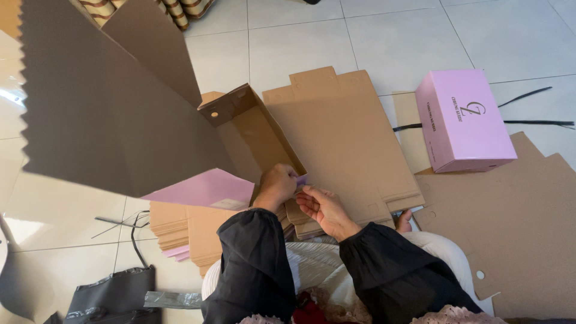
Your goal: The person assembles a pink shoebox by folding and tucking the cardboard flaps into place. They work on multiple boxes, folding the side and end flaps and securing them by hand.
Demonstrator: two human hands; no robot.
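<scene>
My left hand (276,186) pinches box (258,129) wall edge; right hand (321,207) open beside. Keep fold square along crease.

Brown is seen on the half-folded box (252,129) and the flat cardboard sheets (345,135). Pink is seen on the closed box (465,123). Black sleeves (255,264) are worn. The floor (384,36) is tiled white.

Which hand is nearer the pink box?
Right. The right hand is at the folded cardboard, left of and below the pink box; the left hand lies farther left still.
</scene>
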